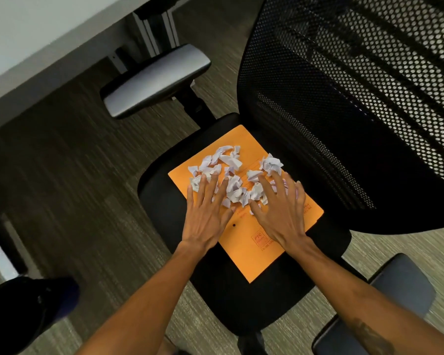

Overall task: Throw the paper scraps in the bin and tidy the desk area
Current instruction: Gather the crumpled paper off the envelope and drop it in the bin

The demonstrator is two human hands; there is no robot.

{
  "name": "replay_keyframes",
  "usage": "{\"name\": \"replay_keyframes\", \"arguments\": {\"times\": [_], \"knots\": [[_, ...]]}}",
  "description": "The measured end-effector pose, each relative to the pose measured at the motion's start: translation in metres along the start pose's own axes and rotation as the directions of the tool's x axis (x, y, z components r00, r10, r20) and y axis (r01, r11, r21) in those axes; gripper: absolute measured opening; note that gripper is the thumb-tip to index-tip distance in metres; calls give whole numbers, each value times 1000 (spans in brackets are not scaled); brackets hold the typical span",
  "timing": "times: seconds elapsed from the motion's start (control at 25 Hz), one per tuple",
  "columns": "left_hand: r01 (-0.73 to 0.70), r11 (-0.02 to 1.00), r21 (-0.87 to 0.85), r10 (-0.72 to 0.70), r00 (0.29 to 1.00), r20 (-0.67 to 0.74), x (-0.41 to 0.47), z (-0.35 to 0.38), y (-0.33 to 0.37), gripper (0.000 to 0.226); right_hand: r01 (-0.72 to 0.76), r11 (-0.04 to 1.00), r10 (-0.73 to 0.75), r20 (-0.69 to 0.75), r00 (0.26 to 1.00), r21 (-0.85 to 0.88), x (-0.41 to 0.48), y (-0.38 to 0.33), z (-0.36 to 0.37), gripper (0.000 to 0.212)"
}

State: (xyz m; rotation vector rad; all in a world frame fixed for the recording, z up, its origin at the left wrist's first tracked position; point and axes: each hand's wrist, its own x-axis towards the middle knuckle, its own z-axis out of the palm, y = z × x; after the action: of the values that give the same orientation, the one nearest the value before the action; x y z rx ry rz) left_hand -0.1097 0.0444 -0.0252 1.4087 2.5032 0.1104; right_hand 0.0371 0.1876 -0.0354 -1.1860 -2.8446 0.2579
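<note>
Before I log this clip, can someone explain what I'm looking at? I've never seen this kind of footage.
There is no machine here. A person wears a wide-angle camera on the head, looking down at their own bare hands. An office chair stands beside a desk. On its seat lies an orange envelope, with crumpled white paper scraps heaped on it. The left hand and right hand lie spread and open over the scraps; nothing is gripped. A dark bin sits on the floor, lower left.
</note>
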Motion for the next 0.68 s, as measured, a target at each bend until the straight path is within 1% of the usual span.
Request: {"name": "replay_keyframes", "arguments": {"times": [0.16,0.24,0.36,0.48,0.56,0.68], "knots": [[-7,999,44,7,1000,-10,11,11,10,73,-13,999,15,81,997,-30,3,6,12,72],[-24,996,89,25,1000,-11,14,19,12,72,1,1000,1,88,996,-21,2,5,18,70],[-45,993,112,49,998,-27,17,29,15,68,25,999,-24,53,998,-20,2,3,22,62],[-39,996,83,44,998,-51,18,36,21,62,52,998,-53,-13,999,-45,1,4,25,52],[-35,997,67,39,997,-65,18,40,24,57,74,995,-76,-30,997,-60,-1,7,27,49],[-63,995,79,70,992,-101,17,43,23,48,109,991,-113,-45,993,-72,-6,11,30,45]]}}
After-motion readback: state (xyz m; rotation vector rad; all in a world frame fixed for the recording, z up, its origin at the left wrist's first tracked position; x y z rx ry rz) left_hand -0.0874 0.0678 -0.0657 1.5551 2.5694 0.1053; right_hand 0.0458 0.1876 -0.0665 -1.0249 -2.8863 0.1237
